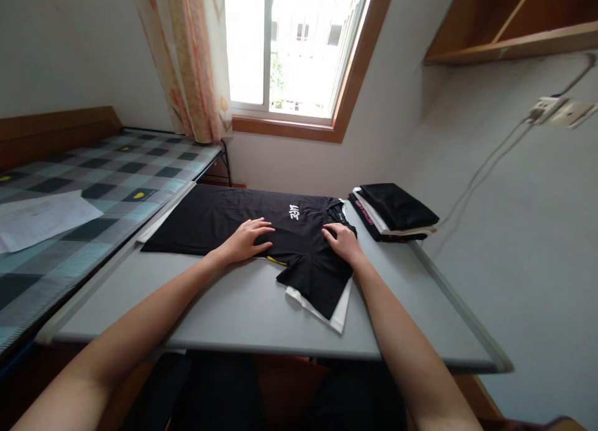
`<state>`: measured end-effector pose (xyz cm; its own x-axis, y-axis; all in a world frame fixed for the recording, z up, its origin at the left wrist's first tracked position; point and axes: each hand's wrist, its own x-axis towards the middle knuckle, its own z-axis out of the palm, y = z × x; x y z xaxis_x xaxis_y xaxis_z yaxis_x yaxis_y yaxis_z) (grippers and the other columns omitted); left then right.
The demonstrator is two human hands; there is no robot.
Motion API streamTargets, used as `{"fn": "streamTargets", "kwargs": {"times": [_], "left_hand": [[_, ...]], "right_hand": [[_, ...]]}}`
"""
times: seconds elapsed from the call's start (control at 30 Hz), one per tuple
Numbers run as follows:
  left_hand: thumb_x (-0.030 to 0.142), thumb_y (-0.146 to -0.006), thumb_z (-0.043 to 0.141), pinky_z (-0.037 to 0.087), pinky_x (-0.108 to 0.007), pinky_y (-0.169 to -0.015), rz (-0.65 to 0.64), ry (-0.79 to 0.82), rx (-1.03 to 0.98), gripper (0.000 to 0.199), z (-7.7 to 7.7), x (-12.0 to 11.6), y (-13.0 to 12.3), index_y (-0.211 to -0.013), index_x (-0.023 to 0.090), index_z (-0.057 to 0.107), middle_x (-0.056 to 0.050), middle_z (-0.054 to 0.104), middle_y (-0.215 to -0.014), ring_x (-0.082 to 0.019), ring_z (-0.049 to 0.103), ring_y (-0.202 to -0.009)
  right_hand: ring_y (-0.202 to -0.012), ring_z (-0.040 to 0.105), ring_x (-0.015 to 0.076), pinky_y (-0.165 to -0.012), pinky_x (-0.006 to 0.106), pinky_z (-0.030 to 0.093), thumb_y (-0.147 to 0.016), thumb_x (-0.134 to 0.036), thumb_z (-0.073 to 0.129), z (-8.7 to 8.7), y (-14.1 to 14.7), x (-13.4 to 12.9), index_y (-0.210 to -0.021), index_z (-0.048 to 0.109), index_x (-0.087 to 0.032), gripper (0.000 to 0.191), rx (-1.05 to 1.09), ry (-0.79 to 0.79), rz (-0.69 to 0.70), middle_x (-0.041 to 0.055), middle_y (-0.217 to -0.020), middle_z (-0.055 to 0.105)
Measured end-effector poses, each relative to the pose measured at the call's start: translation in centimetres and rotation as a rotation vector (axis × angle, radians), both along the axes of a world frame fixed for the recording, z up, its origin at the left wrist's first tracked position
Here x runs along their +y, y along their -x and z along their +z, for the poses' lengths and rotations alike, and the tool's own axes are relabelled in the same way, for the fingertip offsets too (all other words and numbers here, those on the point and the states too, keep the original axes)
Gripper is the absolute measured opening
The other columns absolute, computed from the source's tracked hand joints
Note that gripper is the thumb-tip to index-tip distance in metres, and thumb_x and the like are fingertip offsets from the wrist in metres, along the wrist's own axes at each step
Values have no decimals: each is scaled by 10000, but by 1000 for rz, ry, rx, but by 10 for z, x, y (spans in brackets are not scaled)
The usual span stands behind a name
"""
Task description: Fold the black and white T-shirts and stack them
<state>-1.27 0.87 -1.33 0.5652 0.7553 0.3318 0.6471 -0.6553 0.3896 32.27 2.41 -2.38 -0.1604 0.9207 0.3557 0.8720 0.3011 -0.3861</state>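
Observation:
A black T-shirt [219, 216] with white lettering lies flat across the table, its collar to the right and one sleeve toward me. White cloth [343, 316] shows from beneath the sleeve, and a yellow strip [276, 261] shows at the shirt's near edge. My left hand [247, 239] rests on the middle of the shirt near that edge, fingers spread. Near the collar, my right hand [343, 241] lies on the shirt with its fingers apart. Neither hand grips anything visible.
Folded clothes [397, 210] are stacked at the back right of the grey table [224, 312]. On the left is a bed with a checked cover [121, 169] and a paper sheet [42, 219]. A shelf [509, 42] juts from the wall at upper right.

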Motion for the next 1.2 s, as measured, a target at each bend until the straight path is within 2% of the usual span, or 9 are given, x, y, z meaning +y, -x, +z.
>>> {"fn": "streamTargets", "kwargs": {"times": [0.1, 0.23, 0.47, 0.67, 0.77, 0.87, 1.03, 1.13, 1.2], "left_hand": [[327, -923, 612, 433, -366, -1089, -213, 24, -118, 345, 9, -7, -14, -1243, 210, 660, -94, 640, -1310, -223, 575, -1246], [203, -920, 588, 459, -307, -1036, -364, 70, -41, 311, 20, -13, -33, -1219, 222, 672, -72, 647, -1278, -191, 615, -1169], [110, -836, 598, 405, -336, -1055, -412, 44, 259, 502, 31, -9, -52, -1315, 257, 630, -58, 631, -1326, -231, 586, -1182], [157, -703, 692, 378, -389, -1076, -444, 159, 357, 702, 47, -11, -57, -1373, 342, 591, -46, 557, -1418, -298, 534, -1246], [156, -665, 746, 353, -416, -1105, -453, 211, 308, 682, 49, -13, -62, -1304, 378, 652, -40, 513, -1463, -321, 507, -1287], [117, -675, 751, 338, -402, -1125, -496, 233, 186, 520, 47, -15, -68, -1138, 352, 756, -29, 527, -1450, -302, 518, -1281], [267, -809, 718, 436, -310, -1005, -564, 404, -63, 148, 45, -17, -77, -921, 236, 809, -73, 662, -1231, -234, 619, -1115], [406, -872, 650, 479, -257, -731, -477, 545, -180, 307, 43, -14, -80, -704, 159, 720, -51, 669, -829, -166, 618, -790], [496, -861, 637, 392, -224, -564, -355, 604, -249, 450, 39, -8, -82, -570, 160, 565, 19, 500, -597, -105, 478, -581]], "right_hand": [[-1102, 660, 257, -1011, 381, 474, -943, -327, 549, -2, -2, 3, -1045, 747, -187, 262, 65, -3, -8, 113, -1139, 733], [-1092, 667, 250, -997, 371, 483, -937, -308, 547, -3, -6, 5, -1017, 752, -197, 247, 104, 5, -18, 105, -1114, 743], [-1135, 626, 250, -1035, 391, 448, -926, -317, 574, -4, -8, 5, -1043, 752, -210, 238, 26, 58, 27, 98, -1181, 702], [-1167, 597, 261, -1041, 404, 432, -926, -318, 581, 0, -5, 0, -1085, 744, -218, 248, -15, 85, 3, 99, -1220, 676], [-1175, 591, 264, -1041, 405, 429, -931, -326, 575, 3, -3, -2, -1103, 739, -215, 262, -27, 96, 3, 101, -1230, 668], [-1183, 587, 259, -1049, 400, 422, -931, -324, 575, 4, -2, -3, -1109, 736, -215, 264, -25, 101, 1, 99, -1230, 668], [-1177, 596, 255, -1053, 400, 425, -923, -312, 578, 3, -3, -2, -1094, 741, -209, 258, 7, 96, 4, 104, -1219, 677], [-1158, 614, 252, -1041, 393, 438, -914, -305, 577, 3, -4, -1, -1078, 745, -194, 260, 56, 92, 22, 115, -1201, 692], [-1128, 635, 247, -1028, 380, 447, -904, -290, 571, 6, -5, 0, -1060, 748, -175, 263, 121, 78, 46, 123, -1172, 712]]}}
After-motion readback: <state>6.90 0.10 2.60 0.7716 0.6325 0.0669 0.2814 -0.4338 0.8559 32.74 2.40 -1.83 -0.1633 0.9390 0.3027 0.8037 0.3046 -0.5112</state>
